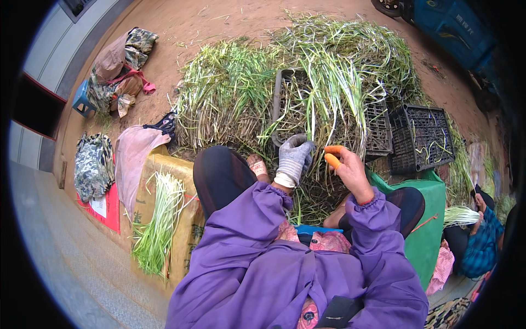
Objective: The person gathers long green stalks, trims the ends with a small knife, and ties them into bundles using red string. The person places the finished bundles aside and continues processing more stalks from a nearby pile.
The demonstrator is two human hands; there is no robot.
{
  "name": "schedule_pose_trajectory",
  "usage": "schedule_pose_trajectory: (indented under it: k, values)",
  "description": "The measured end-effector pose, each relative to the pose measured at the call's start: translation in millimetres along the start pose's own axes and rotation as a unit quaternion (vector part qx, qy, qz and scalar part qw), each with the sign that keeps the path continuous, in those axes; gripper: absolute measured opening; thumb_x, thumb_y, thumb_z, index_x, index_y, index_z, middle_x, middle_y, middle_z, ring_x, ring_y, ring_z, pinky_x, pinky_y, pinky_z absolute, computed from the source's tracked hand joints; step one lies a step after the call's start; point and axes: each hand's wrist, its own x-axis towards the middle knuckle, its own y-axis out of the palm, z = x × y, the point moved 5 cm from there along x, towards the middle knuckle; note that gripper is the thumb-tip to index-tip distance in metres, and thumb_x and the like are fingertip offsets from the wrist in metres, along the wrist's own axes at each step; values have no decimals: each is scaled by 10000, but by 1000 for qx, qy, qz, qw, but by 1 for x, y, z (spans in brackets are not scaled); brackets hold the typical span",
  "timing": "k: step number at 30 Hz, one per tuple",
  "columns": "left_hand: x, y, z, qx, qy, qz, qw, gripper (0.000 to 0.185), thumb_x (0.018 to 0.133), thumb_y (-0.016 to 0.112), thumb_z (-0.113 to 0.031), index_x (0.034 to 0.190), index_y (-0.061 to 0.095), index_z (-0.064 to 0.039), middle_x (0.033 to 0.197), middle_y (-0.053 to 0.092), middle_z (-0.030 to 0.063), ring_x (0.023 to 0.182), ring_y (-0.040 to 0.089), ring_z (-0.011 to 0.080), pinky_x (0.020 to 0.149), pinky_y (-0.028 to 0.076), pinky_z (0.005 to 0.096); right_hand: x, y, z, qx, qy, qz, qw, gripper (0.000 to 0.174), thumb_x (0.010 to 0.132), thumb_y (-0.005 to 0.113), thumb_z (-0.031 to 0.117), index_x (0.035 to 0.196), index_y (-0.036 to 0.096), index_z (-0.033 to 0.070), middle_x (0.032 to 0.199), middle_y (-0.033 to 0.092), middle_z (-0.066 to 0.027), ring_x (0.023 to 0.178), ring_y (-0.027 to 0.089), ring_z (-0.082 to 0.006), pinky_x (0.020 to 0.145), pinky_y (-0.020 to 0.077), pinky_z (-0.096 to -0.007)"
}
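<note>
My left hand (295, 158), in a grey knit glove, is closed around the lower end of a thin green stalk (310, 119), which looks like garlic chive or scallion. Just to its right is my right hand (352, 168), bare except for orange finger covers (333, 161) on the thumb and a finger. Its fingertips are bent close to the stalks; whether they pinch one cannot be made out. Beyond both hands, a loose bunch of long green stalks (335, 82) lies over a dark plastic crate (278, 94). Roots and soil-brown stems show underneath.
Heaps of uncleaned stalks (230, 90) surround the crate. Another black crate (423, 137) leans at the right. Trimmed stalks (160, 222) lie on a yellow-wrapped block (141, 189) at my left. A green-covered block (427, 230) stands at my right, with another person (481, 242) beyond it.
</note>
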Motion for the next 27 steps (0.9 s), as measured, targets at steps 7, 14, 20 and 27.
schedule_pose_trajectory:
  k: [7,14,20,27]
  values:
    - [-6,0,8,30,-18,-19,999,128,903,746,-147,972,694,-52,699,664,24,457,584,111,417,435,260,46,36,-18,293,26,-21,955,120,969,727,172,1021,668,82,797,643,55,704,535,-26,601,391,-208]
    - [16,-30,13,99,28,-86,991,127,852,701,-96,929,667,-1,712,675,61,423,599,146,420,470,285,15,18,-29,370,-14,-70,926,163,999,678,151,1111,668,32,1072,711,-71,966,699,-163,901,575,-313]
    - [21,-43,5,424,126,-123,889,256,797,693,-200,1016,701,-68,901,734,188,906,713,377,827,565,425,4,-20,-26,401,-63,-159,900,138,1003,665,104,1120,661,31,1084,706,-61,935,697,-156,871,599,-337]
    - [21,-50,8,578,104,-101,803,233,876,656,-199,1091,671,-110,897,722,231,890,698,444,795,559,531,-10,-91,-11,396,-120,-207,886,106,999,653,68,1099,657,33,1038,715,-61,886,707,-151,827,613,-323]
